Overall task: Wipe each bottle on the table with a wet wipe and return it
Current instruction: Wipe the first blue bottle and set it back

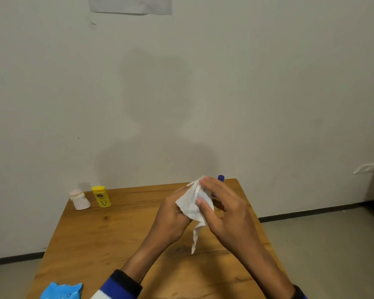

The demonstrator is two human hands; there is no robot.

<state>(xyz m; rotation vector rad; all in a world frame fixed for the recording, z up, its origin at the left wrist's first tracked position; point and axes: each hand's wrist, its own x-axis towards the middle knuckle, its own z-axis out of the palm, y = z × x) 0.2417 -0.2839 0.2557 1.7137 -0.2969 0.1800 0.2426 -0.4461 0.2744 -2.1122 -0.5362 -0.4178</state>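
A wooden table (91, 238) set against a pale wall is shown from above, with both hands raised over its middle. A white wet wipe (192, 203) is gripped by the left hand (171, 214), whose fingers are curled round it from behind; one corner of the wipe hangs free toward the tabletop. The right hand (222, 210) is laid against the wipe's near face, its fingers spread and only loosely bent, pressing and not pinching.

A blue-capped bottle (220, 179) is partly seen just behind the right hand's fingertips (whether it is held inside the wipe or stands on the table behind cannot be told). Its long axis runs roughly upright, tilted slightly, and it lies nearer the right hand than the left.

Two further bottles stand upright at the far left edge, side by side and well apart from both hands: a white bottle (80, 199) and, just to its right, a yellow bottle (101, 196). These lie to the left of the left hand, which is judged the nearer for any reach toward them. A blue wipe packet (62, 290) rests at the near left corner.
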